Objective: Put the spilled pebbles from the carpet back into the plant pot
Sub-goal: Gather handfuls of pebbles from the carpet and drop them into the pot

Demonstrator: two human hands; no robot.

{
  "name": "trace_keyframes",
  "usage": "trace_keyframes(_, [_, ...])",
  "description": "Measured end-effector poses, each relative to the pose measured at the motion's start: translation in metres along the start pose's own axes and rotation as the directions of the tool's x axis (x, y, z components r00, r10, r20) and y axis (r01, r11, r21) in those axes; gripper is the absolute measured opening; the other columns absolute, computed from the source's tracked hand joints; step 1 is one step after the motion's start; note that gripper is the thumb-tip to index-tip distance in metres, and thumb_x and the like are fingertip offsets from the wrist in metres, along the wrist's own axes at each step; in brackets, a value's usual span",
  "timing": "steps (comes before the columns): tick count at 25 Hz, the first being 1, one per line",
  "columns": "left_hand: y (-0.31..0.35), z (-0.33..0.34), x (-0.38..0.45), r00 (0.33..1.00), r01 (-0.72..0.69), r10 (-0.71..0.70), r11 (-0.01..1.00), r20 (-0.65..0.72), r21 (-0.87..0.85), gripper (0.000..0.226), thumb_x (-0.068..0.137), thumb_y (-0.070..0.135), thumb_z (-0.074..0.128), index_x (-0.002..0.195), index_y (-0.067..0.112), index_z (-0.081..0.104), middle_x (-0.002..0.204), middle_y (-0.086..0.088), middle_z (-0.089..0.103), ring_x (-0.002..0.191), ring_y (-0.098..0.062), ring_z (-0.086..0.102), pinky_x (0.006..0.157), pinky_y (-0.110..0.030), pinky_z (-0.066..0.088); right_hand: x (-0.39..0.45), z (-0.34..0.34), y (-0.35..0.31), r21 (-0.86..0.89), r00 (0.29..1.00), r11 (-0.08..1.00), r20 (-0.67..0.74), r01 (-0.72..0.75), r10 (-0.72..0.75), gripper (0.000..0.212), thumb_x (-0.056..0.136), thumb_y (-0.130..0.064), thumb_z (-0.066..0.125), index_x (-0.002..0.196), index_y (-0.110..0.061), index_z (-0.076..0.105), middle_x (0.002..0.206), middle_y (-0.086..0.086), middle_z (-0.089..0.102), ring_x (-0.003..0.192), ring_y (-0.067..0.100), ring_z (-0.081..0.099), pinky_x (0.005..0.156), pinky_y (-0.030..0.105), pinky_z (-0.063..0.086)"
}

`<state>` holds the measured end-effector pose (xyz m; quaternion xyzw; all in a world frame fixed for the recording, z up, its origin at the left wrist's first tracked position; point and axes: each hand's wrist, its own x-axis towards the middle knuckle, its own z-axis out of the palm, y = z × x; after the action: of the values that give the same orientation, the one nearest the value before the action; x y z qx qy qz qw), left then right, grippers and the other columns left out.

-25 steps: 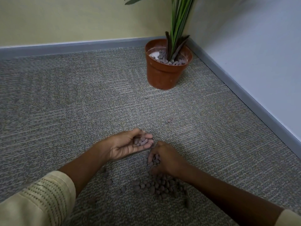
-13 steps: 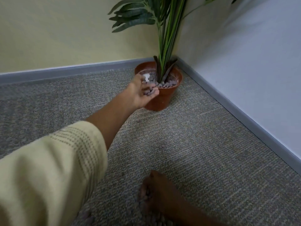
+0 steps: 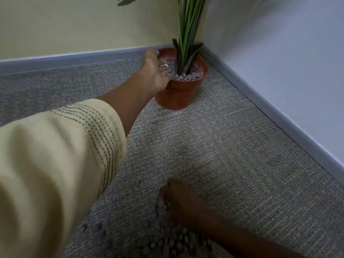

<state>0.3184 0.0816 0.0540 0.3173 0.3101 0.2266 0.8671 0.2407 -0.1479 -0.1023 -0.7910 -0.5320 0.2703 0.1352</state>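
Your left hand (image 3: pixel 155 70) is reaching over the pot (image 3: pixel 179 92) rim, fingers hidden, so its grip can't be told. Your right hand (image 3: pixel 179 203) is curling round pebbles (image 3: pixel 175 243) heaped on the carpet (image 3: pixel 232 155).

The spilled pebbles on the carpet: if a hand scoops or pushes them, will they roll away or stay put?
The spilled pebbles look small and rounded, so they would probably roll when pushed. The textured carpet likely slows them; most lie in a pile, with only a few strays. Loose as they are, some may slip from the right hand scooping them.
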Motion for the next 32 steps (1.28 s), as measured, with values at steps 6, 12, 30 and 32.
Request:
trace_keyframes(6, [-0.022, -0.044, -0.040, 0.997, 0.001, 0.006, 0.996, -0.072, 0.095, 0.032, 0.092, 0.012, 0.037, 0.110, 0.006, 0.062, 0.105, -0.013, 0.062, 0.100, -0.022, 0.063, 0.081, -0.036, 0.057, 0.004, -0.005, -0.003, -0.065, 0.999, 0.998, 0.037, 0.018, -0.015, 0.026, 0.061, -0.016, 0.076, 0.086, -0.017, 0.070, 0.099, 0.008, 0.063, 0.092, 0.023, 0.059, 0.073, 0.024, 0.044])
trace_keyframes(12, [-0.070, -0.129, -0.091, 0.993, 0.085, -0.002, 0.712, -0.119, 0.697, 0.017, 0.092, 0.009, 0.050, 0.099, 0.005, 0.065, 0.079, -0.010, 0.061, 0.064, -0.015, 0.058, 0.059, -0.026, 0.050, 0.001, -0.006, -0.008, -0.064, 0.999, 0.997, 0.014, 0.048, -0.047, 0.022, 0.059, -0.012, 0.075, 0.080, -0.018, 0.071, 0.090, 0.005, 0.063, 0.082, 0.020, 0.062, 0.068, 0.023, 0.046])
trace_keyframes(30, [-0.136, -0.178, -0.108, 0.920, -0.363, 0.008, -0.356, 0.392, 0.861, 0.035, 0.087, 0.027, 0.052, 0.122, 0.025, 0.056, 0.119, -0.004, 0.045, 0.113, -0.021, 0.044, 0.100, -0.034, 0.040, 0.073, -0.147, 0.021, 0.961, 0.955, -0.080, 0.272, -0.264, 0.114, 0.007, 0.087, -0.013, 0.059, 0.085, -0.006, 0.057, 0.075, 0.008, 0.058, 0.062, 0.013, 0.057, 0.047, 0.018, 0.049])
trace_keyframes(32, [-0.135, -0.181, -0.105, 0.901, -0.407, 0.021, -0.311, 0.434, 0.859, 0.026, 0.089, 0.028, 0.054, 0.113, 0.022, 0.062, 0.112, -0.003, 0.050, 0.107, -0.019, 0.050, 0.095, -0.029, 0.042, 0.103, -0.188, 0.013, 0.986, 0.971, -0.111, 0.145, -0.125, 0.191, 0.008, 0.088, -0.006, 0.058, 0.081, -0.005, 0.054, 0.075, 0.010, 0.054, 0.059, 0.012, 0.054, 0.043, 0.017, 0.047])
